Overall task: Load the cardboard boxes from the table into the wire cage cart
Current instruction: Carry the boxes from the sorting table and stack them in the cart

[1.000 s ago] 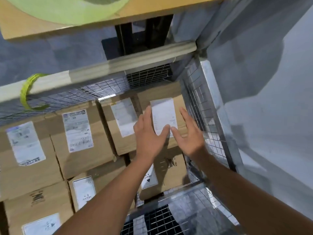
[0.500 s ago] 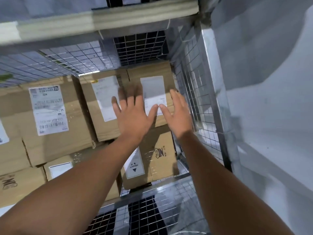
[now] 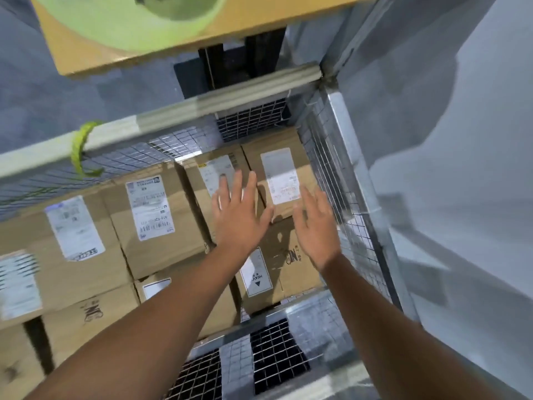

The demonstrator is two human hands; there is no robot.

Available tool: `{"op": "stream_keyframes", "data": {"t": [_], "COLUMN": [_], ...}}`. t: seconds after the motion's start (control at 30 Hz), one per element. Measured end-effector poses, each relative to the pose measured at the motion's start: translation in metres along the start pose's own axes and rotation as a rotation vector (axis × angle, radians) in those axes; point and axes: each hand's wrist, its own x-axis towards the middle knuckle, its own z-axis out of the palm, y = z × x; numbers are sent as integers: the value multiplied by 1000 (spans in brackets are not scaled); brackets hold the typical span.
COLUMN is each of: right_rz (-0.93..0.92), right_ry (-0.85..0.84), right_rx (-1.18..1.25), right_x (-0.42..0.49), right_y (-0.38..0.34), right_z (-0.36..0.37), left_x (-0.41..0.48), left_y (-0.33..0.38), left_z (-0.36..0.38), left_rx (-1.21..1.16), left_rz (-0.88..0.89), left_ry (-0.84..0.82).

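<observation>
A: Head view, looking straight down into the cart [image 3: 350, 145], and it's packed with boxes [image 3: 72, 255], labels up.
B: Both hands are in over them. The left hand [image 3: 239, 215] is wide, fingers straight and spread, holding nothing.
A: Where's it sitting?
B: Over the seam between the corner box [image 3: 284, 160] and the next box [image 3: 202, 197] to its left. One fingertip lies across that neighbour's white label. Whether the palm presses the cardboard, I cannot tell.
A: And the right hand [image 3: 315, 229]?
B: Also wide, fingers out and a touch blurred, nothing in it. It's at the near right edge of the corner box, just beside the mesh wall [image 3: 326, 168].
A: So the corner box is in the cart's far right corner, lying flat, its label [image 3: 281, 176] facing up between the two hands.
B: Right. And nearer us, lower down, is a lower box [image 3: 297, 269] with a HEAVY sticker [image 3: 256, 275], partly under the left wrist.
A: Left of all that?
B: A big box [image 3: 161, 249] with a barcode label, then more boxes running to the left edge, blurred.
A: Along the cart's far side there's a pale rail [image 3: 202, 106] with a green strap [image 3: 79, 151] looped round it.
B: Beyond the rail, a wooden board [image 3: 259, 21] carries a green tape roll [image 3: 129, 27]. Grey floor [image 3: 461, 140] lies to the right of the cart.
</observation>
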Motion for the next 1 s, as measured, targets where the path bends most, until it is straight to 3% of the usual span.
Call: {"op": "stream_keyframes", "data": {"t": [0.17, 0.43, 0.67, 1.0], "right_rz": [25, 34, 150, 340], "right_ry": [-99, 156, 288, 539], "right_rx": [-43, 6, 36, 114], "right_x": [-126, -282, -363, -476], "right_y": [-45, -125, -136, -71], "right_z": [-60, -139, -181, -222], "left_x": [-103, -220, -255, -317], "left_y": [-19, 6, 47, 150], "left_z": [-112, -239, -274, -276], "left_rx": [-85, -194, -96, -91], "left_rz": [-125, 126, 411, 788], "left_ry": [-78, -1, -121, -170]}}
